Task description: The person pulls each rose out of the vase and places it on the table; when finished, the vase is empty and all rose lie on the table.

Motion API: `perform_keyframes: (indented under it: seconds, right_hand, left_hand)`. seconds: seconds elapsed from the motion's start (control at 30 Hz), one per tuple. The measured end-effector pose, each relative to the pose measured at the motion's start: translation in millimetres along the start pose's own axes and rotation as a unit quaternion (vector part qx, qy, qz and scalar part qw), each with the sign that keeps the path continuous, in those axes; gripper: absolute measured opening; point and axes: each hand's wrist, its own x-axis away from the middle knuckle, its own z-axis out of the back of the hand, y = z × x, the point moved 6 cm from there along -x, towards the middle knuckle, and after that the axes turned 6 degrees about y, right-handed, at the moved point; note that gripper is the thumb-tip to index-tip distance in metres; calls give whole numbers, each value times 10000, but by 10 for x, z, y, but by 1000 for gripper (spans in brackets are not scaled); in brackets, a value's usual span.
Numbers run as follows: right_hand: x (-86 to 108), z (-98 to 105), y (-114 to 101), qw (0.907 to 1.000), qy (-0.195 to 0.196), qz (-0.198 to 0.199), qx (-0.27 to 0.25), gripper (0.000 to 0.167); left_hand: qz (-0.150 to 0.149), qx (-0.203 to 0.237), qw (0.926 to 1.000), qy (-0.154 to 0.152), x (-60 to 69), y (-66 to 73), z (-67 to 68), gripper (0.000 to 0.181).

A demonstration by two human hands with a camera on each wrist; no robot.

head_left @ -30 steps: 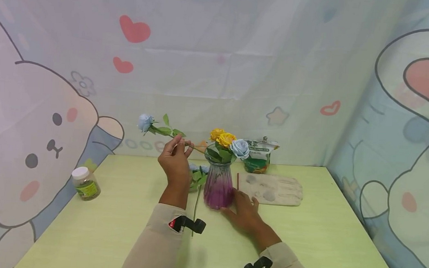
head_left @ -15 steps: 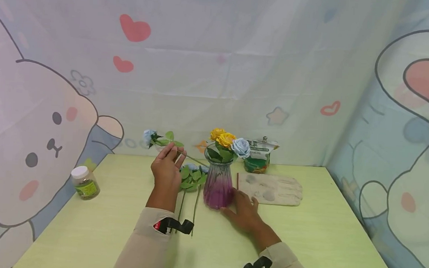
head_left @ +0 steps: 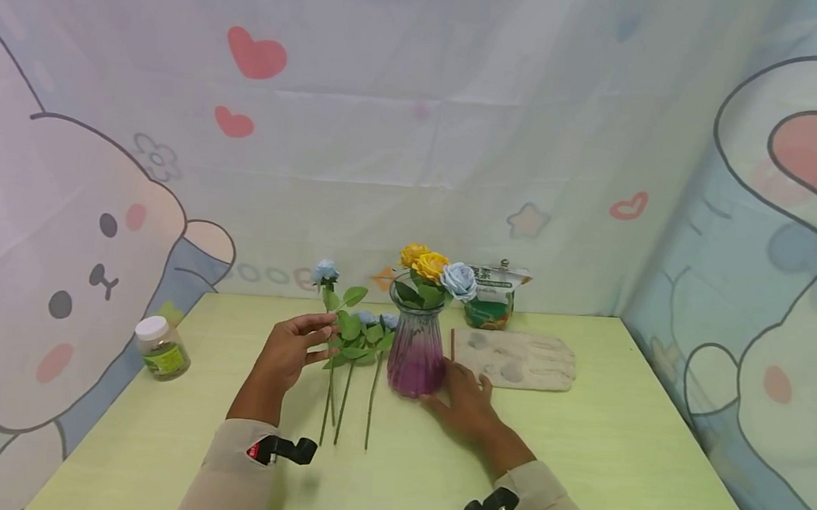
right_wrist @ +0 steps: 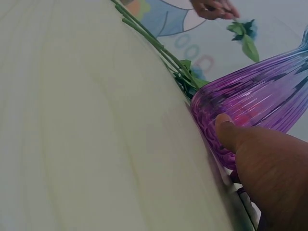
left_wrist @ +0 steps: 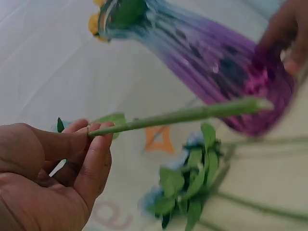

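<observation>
My left hand [head_left: 293, 349] pinches the green stem of a blue artificial rose [head_left: 325, 272], whose bloom stands up above the fingers. In the left wrist view the stem [left_wrist: 178, 117] runs out from between thumb and fingers, its cut end free. My right hand [head_left: 469, 407] holds the base of a ribbed purple glass vase [head_left: 415, 357], thumb against the glass [right_wrist: 226, 126]; some fingers are hidden. Yellow roses [head_left: 431, 266] and one blue rose [head_left: 459, 281] stand in the vase. Several loose blue roses [head_left: 361, 342] lie between the left hand and the vase, stems pointing towards me.
A pair of whitish work gloves [head_left: 521, 362] lies right of the vase. Behind it stands a green and white packet [head_left: 491, 299] with a clip on top. A small white-lidded jar [head_left: 163, 349] is at the table's left edge. Printed cloth walls [head_left: 387, 152] close off the back and sides.
My left hand has moved down, left and towards me, away from the vase mouth. The rose in it has swung from slanting sideways to upright. The right hand and vase stay put.
</observation>
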Motion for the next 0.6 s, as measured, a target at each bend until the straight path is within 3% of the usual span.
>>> perform_keyframes:
  seconds: [0.17,0.27,0.6]
  right_hand:
    - [-4,-4,17,9999,16,63,80,83]
    - [-1,4,14,9999,4,62,80,82]
    - [19,39,-43,10000,-13,18,-30,82]
  left_hand:
    - [143,-615,9979,137,6,-196,217,39]
    - [273,-710,9968,243,6,-300,293,37]
    - [317,-1445,9886,287,-32,-561,394,33]
